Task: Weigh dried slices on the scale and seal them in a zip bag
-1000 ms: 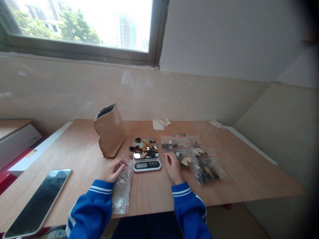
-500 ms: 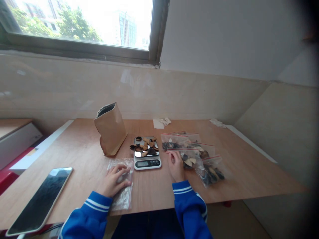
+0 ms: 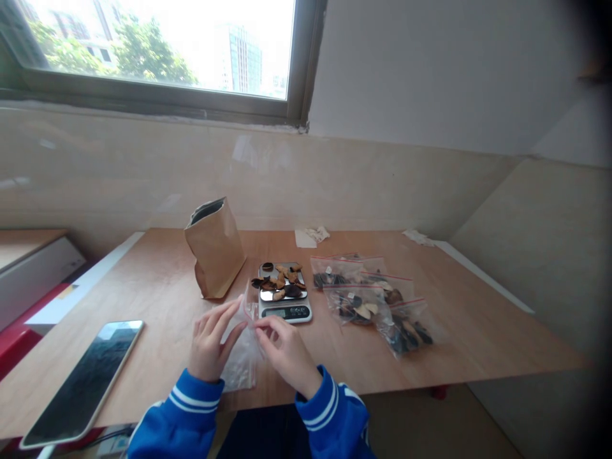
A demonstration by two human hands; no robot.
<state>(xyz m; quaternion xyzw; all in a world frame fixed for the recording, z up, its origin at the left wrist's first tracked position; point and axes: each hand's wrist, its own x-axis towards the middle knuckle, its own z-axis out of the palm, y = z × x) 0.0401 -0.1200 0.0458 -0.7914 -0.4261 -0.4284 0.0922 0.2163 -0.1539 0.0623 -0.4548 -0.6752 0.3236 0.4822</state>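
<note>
Bench (image 3: 478, 331): pale wood-grain top, set into a room corner; its far edge meets a beige tiled wall, its right edge runs along a second beige wall. Window (image 3: 157, 44) above the far wall, dark frame, trees and a tall building outside.

Both hands at the near edge, about mid-width. Left hand (image 3: 210, 341) and right hand (image 3: 287, 347) each pinch the top of an empty clear zip bag (image 3: 241, 357), fingers closed on its mouth, lifting that end off the bench; the bag's lower end lies on the wood at the near edge. Blue sleeves with white stripes on both arms.

Just beyond the hands: small digital scale (image 3: 284, 306), steel platform carrying a heap of dark and tan dried slices (image 3: 281, 285). A few slices overhang the platform's left side.

Left of the scale, toward the far edge: brown paper bag (image 3: 216, 252), upright, mouth open, leaning slightly.

Right of the scale: filled zip bags (image 3: 373, 299), overlapping, red seal strips, same dark and pale slices inside.

Near left corner: tablet (image 3: 86, 379), screen dark, lying flat and angled.

Far edge: crumpled white paper scraps (image 3: 313, 234), more at the far right.
</note>
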